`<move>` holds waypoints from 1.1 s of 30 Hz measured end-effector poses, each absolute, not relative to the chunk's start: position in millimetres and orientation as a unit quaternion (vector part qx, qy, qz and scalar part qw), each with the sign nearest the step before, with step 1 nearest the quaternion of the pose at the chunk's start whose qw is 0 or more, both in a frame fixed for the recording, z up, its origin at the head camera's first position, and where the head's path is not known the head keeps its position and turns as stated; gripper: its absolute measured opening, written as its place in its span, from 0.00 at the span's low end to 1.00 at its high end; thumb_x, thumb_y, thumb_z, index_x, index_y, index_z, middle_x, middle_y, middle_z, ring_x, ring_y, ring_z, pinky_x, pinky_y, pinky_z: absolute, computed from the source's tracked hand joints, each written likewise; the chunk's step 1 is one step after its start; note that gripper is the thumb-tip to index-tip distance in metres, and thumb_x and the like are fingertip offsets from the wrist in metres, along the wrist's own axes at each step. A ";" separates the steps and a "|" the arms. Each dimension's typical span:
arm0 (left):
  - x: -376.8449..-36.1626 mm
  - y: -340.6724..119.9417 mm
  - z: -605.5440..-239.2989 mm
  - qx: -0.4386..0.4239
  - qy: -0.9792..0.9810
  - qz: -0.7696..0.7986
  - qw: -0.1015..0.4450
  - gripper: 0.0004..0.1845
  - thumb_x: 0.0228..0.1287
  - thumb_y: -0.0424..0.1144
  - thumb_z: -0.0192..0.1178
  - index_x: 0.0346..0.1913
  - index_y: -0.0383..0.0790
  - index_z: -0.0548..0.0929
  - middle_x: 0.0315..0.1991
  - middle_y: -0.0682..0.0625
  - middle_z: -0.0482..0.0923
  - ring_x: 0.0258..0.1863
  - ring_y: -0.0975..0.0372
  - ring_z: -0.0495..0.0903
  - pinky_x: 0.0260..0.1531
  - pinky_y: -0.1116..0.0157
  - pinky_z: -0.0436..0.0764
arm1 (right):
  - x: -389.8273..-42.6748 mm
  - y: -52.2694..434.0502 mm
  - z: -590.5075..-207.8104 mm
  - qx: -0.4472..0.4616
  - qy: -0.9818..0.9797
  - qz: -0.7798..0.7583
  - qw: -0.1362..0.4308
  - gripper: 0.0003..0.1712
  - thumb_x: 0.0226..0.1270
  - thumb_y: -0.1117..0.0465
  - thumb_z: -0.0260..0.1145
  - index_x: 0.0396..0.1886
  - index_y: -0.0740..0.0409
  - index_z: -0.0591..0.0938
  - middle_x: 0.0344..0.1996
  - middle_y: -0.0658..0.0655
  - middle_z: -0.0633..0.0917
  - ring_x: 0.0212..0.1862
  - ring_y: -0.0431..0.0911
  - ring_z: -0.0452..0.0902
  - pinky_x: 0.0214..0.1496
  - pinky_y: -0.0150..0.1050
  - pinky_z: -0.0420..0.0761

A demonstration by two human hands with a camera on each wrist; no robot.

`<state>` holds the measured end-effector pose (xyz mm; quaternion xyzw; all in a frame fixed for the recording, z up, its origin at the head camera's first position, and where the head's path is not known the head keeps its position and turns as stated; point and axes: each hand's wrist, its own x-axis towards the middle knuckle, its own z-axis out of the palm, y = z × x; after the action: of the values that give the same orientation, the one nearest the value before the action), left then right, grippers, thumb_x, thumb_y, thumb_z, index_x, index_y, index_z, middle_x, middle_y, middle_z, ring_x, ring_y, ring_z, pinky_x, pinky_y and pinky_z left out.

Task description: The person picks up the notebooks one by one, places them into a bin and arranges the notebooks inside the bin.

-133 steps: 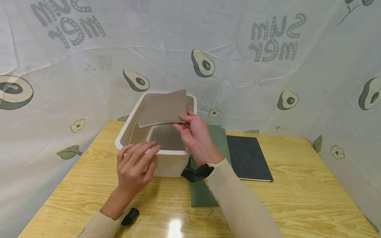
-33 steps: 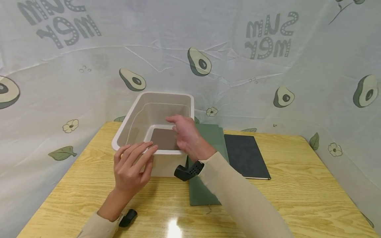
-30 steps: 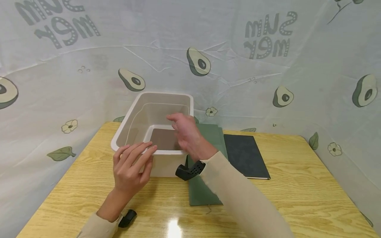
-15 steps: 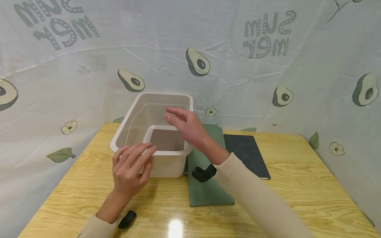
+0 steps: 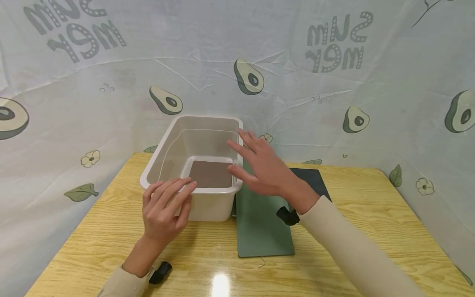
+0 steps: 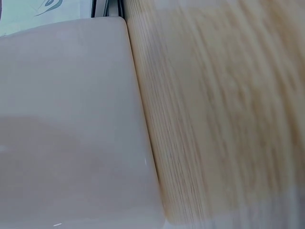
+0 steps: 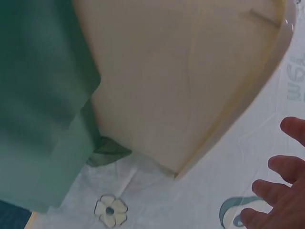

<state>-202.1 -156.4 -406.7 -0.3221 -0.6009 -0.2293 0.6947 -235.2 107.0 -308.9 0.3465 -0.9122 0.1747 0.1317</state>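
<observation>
A cream plastic bin [image 5: 168, 142] stands at the back of the wooden table [image 5: 92, 239], with a tan notebook [image 5: 211, 173] lying flat on its bottom. My left hand [image 5: 165, 206] rests with straight fingers on the bin's near rim. My right hand [image 5: 259, 167] hovers open, fingers spread, just right of the bin and above a green notebook [image 5: 263, 222]; it holds nothing. The right wrist view shows the bin's outer wall [image 7: 181, 86], the green notebook [image 7: 38, 95] and my fingertips [image 7: 281, 167]. The left wrist view shows only the bin wall [image 6: 71, 129] and table [image 6: 219, 109].
A black notebook [image 5: 315, 179] lies right of the green one, partly hidden by my right hand. An avocado-print cloth [image 5: 297, 74] hangs behind and beside the table. Black wrist straps [image 5: 160, 272] sit on both wrists.
My right hand let the tan notebook down into the bin, then drew out and moved right over the green notebook. The left hand stayed on the rim.
</observation>
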 end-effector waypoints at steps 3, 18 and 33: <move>-200.6 -154.8 -403.4 -0.325 -0.600 -0.230 0.694 0.11 0.72 0.35 0.61 0.40 0.36 0.94 0.36 0.40 0.92 0.34 0.46 0.86 0.50 0.53 0.73 | -233.6 117.7 -306.3 0.347 -0.914 0.157 0.140 0.40 0.80 0.40 0.60 0.85 0.46 0.64 0.88 0.58 0.52 0.89 0.62 0.43 0.86 0.67 0.47; -198.3 -152.8 -399.5 -0.322 -0.611 -0.220 0.689 0.12 0.73 0.36 0.61 0.41 0.36 0.94 0.36 0.40 0.92 0.35 0.46 0.87 0.50 0.53 0.73 | -231.0 170.1 -314.5 0.291 -0.948 0.088 0.096 0.43 0.78 0.34 0.59 0.86 0.38 0.59 0.89 0.56 0.48 0.89 0.62 0.37 0.84 0.72 0.42; -197.6 -151.5 -399.1 -0.316 -0.618 -0.216 0.686 0.12 0.73 0.35 0.61 0.41 0.36 0.94 0.37 0.40 0.92 0.35 0.46 0.87 0.49 0.52 0.73 | -227.6 223.6 -316.6 0.243 -0.963 0.098 0.065 0.41 0.82 0.37 0.56 0.87 0.38 0.57 0.88 0.57 0.54 0.88 0.65 0.37 0.82 0.75 0.35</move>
<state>-197.6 -151.5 -399.1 -0.3163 -0.6182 -0.2160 0.6864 -227.6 223.6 -316.6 0.2432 -0.9627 0.0984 0.0655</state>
